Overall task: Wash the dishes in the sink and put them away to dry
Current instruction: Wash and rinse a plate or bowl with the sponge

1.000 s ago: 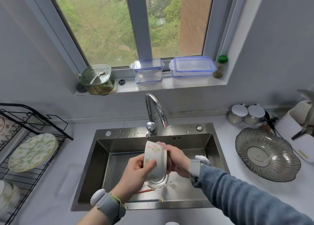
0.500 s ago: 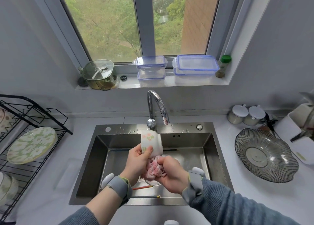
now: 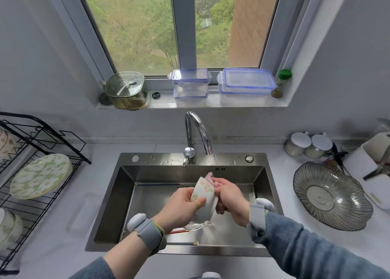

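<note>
Over the steel sink [image 3: 124,196] my left hand [image 3: 179,208] grips a white bowl with a floral pattern [image 3: 203,196], held on its side. My right hand [image 3: 231,196] holds a pink cloth [image 3: 211,178] against the bowl's right side; part of the cloth shows above my fingers and part below the palm. Chopsticks with red ends [image 3: 179,231] lie on the sink floor under my hands, and another chopstick [image 3: 183,244] lies by the front wall.
The faucet [image 3: 198,131] arches over the sink's back edge. A black dish rack [image 3: 31,173] at the left holds a flowered plate [image 3: 40,176] and bowls. A ribbed glass dish [image 3: 331,196] and two jars [image 3: 306,144] sit on the right counter.
The bowl has tipped from upright to leaning right. My right hand with the cloth has moved from below the bowl up to its right side.
</note>
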Demonstrator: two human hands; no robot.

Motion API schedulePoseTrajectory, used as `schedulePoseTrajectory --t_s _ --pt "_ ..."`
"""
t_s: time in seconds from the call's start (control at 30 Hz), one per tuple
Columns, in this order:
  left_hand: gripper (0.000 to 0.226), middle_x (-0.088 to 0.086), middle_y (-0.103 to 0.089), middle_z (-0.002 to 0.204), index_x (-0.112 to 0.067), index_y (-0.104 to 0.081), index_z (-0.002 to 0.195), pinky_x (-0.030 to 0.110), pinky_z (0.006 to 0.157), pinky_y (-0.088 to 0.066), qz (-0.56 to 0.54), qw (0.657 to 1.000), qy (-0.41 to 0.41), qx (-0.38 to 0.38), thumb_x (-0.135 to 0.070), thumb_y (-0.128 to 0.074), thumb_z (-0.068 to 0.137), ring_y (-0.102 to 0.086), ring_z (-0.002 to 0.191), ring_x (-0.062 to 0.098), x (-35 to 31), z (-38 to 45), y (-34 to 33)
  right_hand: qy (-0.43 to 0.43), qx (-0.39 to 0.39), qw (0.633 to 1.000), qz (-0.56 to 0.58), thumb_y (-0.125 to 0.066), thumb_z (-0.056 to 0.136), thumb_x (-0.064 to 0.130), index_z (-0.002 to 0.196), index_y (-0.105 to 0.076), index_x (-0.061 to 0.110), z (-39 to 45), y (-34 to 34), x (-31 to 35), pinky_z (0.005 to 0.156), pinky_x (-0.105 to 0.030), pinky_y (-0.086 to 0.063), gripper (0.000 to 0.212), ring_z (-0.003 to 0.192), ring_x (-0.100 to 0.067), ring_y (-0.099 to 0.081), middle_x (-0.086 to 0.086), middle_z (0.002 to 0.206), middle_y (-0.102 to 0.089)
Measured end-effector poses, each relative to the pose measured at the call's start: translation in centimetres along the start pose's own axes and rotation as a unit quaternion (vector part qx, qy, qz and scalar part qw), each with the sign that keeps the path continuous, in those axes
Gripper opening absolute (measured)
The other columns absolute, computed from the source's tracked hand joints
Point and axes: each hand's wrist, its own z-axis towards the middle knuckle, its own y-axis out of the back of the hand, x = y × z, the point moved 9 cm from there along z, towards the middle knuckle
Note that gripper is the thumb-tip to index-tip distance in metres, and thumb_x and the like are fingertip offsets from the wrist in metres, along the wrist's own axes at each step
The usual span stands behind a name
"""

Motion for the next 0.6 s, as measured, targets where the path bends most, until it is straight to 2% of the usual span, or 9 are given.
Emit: schedulePoseTrajectory --t_s 0.13,0.23,0.3,0.37,0.4,0.43,0.5,0.53,0.6 --pt "0.007 -0.006 -0.076 0.085 -0.028 -0.070 0.090 0.029 0.071 -0.054 0.131 0.991 -0.009 -0.001 -0.034 -0.068 0.094 -0.066 0.071 0.009 -0.1 0.1 0.6 0.062 -0.006 0.997 -0.037 -0.045 0.105 0.012 0.127 -0.066 0.025 -0.8 -0.9 -0.8 0.051 -0.016 -0.038 0.033 0.051 0.003 -0.051 0.008 0.079 -0.061" --pt "0.016 -0.014 -0.063 0.064 -0.026 -0.065 0.078 0.029 0.065 -0.048 0.162 0.987 -0.004 0.005 -0.034 -0.068 0.092 -0.053 0.058 0.000 0.5 -0.1 0.4 0.094 0.046 0.992 -0.065 -0.056 0.098 0.027 0.126 -0.066 0.035 -1.9 -3.2 -1.3 0.080 -0.018 -0.045 0.030 0.091 0.000 -0.061 0.008 0.120 -0.063" --pt "0.020 -0.015 -0.057 0.058 -0.025 -0.063 0.076 0.026 0.060 -0.042 0.170 0.985 -0.012 0.004 -0.034 -0.068 0.093 -0.047 0.053 -0.002 0.3 -0.4 0.3 0.126 0.042 0.984 -0.116 -0.057 0.099 0.026 0.139 -0.059 0.035 -2.3 -3.5 -1.0 0.107 -0.026 -0.042 0.041 0.127 -0.007 -0.054 0.011 0.140 -0.053" --pt "0.021 -0.013 -0.055 0.057 -0.026 -0.061 0.074 0.024 0.057 -0.038 0.193 0.981 -0.033 0.001 -0.034 -0.067 0.093 -0.046 0.053 0.001 -0.6 -1.1 0.3 0.165 0.022 0.974 -0.153 -0.052 0.104 0.027 0.144 -0.054 0.034 -2.4 -3.2 0.4 0.118 -0.028 -0.033 0.041 0.135 -0.003 -0.045 0.014 0.144 -0.048" --pt "0.024 -0.013 -0.053 0.057 -0.029 -0.057 0.070 0.022 0.055 -0.035 0.215 0.975 -0.053 0.000 -0.033 -0.067 0.092 -0.045 0.053 0.003 -1.3 -1.5 0.3 0.169 0.014 0.974 -0.148 -0.049 0.104 0.035 0.137 -0.058 0.037 -2.1 -3.0 0.9 0.112 -0.030 -0.040 0.034 0.127 -0.002 -0.051 0.014 0.139 -0.053" --pt "0.028 -0.012 -0.052 0.056 -0.032 -0.053 0.067 0.022 0.054 -0.032 0.240 0.968 -0.076 0.001 -0.032 -0.067 0.092 -0.045 0.055 0.006 -2.1 -2.1 0.2 0.149 0.019 0.981 -0.123 -0.046 0.103 0.042 0.122 -0.063 0.039 -1.6 -2.7 1.2 0.094 -0.032 -0.051 0.025 0.108 -0.003 -0.060 0.012 0.125 -0.061" --pt "0.031 -0.002 -0.048 0.059 -0.028 -0.046 0.068 0.030 0.056 -0.029 0.295 0.946 -0.132 0.008 -0.034 -0.066 0.091 -0.040 0.062 0.018 -3.5 -3.4 -0.1 0.056 0.057 0.996 -0.049 -0.045 0.102 0.048 0.095 -0.065 0.031 -0.5 -2.4 1.0 0.052 -0.029 -0.039 0.028 0.065 -0.012 -0.054 0.003 0.089 -0.060" --pt "0.032 0.003 -0.044 0.061 -0.023 -0.044 0.072 0.035 0.058 -0.028 0.327 0.931 -0.163 0.014 -0.036 -0.065 0.092 -0.036 0.066 0.024 -4.3 -4.1 -0.3 -0.007 0.087 0.996 -0.006 -0.045 0.101 0.053 0.095 -0.068 0.031 -0.2 -2.3 0.3 0.050 -0.026 -0.034 0.033 0.061 -0.016 -0.053 -0.001 0.085 -0.059" --pt "0.031 0.006 -0.046 0.067 -0.017 -0.046 0.079 0.038 0.059 -0.030 0.372 0.901 -0.221 0.042 -0.038 -0.063 0.094 -0.034 0.070 0.028 -5.4 -5.1 -1.0 -0.096 0.166 0.979 0.062 -0.041 0.100 0.061 0.109 -0.073 0.033 -0.1 -2.4 -0.8 0.061 -0.029 -0.045 0.044 0.081 -0.022 -0.064 0.000 0.101 -0.070"
